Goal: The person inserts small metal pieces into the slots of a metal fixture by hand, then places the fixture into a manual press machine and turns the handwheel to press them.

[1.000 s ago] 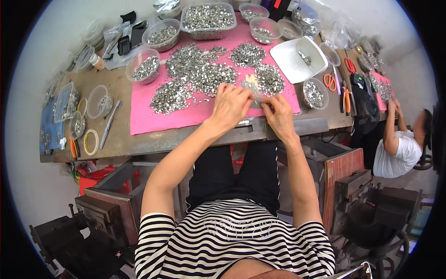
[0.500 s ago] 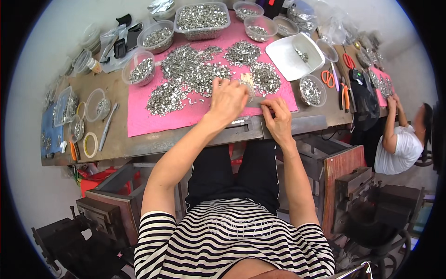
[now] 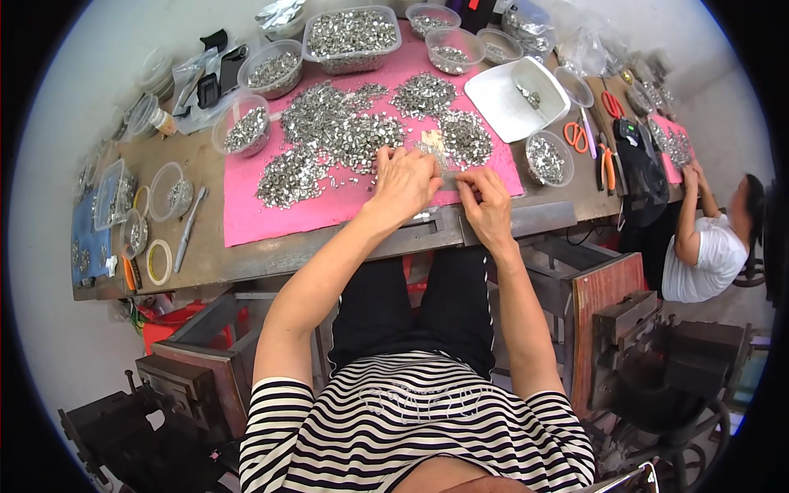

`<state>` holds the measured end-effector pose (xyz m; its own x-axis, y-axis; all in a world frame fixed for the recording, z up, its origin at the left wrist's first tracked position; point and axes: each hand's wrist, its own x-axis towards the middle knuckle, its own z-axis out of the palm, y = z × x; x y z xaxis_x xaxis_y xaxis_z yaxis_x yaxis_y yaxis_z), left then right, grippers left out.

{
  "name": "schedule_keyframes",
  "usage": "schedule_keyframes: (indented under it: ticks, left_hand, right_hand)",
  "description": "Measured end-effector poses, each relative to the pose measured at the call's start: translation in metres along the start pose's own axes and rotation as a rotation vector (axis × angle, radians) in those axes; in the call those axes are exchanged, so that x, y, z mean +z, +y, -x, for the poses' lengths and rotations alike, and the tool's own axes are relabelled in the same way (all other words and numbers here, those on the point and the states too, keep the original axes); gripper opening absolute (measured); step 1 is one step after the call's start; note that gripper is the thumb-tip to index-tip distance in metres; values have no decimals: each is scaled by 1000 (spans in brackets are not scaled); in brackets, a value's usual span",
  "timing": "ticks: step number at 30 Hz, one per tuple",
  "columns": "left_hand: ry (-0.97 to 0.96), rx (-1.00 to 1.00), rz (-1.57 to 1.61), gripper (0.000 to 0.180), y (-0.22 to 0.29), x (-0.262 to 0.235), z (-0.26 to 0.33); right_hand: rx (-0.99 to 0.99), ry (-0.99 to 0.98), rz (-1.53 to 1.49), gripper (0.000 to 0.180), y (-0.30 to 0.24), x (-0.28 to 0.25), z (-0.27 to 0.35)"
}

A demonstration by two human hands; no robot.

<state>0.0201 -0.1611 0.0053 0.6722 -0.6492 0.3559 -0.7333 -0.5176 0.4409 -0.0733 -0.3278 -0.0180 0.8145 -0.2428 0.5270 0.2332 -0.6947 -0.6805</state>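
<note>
Over the front edge of the pink mat (image 3: 255, 223), my left hand (image 3: 404, 182) bends its fingers together, palm down. My right hand (image 3: 489, 205) is pinched close beside it, thumb and forefinger pressed together. A thin greyish strip (image 3: 449, 176) shows between the two hands; whatever the fingertips hold is too small or hidden to make out. Just beyond my left hand lies a large pile of small silvery metal pieces (image 3: 366, 141). Another pile of silvery pieces (image 3: 465, 140) sits past my right hand, with a small beige patch (image 3: 431, 138) beside it.
A metal bar (image 3: 542, 218) runs along the table's front edge. Tubs of metal pieces (image 3: 349, 41) stand at the back, and a white tray (image 3: 505, 103) at the right. Orange-handled pliers (image 3: 606, 168) and scissors (image 3: 575, 137) lie farther right. Another person (image 3: 707, 255) works there.
My hands stay together over the mat's front edge, with slight finger movement. My right fingertips have come a little nearer to my left hand. The view has shifted slightly.
</note>
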Motion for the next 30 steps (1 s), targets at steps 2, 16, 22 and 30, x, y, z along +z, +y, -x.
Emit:
schedule_keyframes:
  ticks: [2, 16, 22, 30]
  left_hand:
    - [-120, -72, -22, 15, 1, -2, -3]
    - [73, 11, 165, 11, -10, 3, 10]
    - [22, 32, 42, 11, -6, 4, 5]
    - [-58, 38, -10, 12, -11, 12, -2]
  right_hand:
    - [-29, -4, 32, 10, 2, 0, 0]
    - [-145, -22, 258, 13, -3, 17, -10]
    - [-83, -50, 275, 11, -4, 19, -9]
    - [-10, -18, 84, 9, -7, 6, -2]
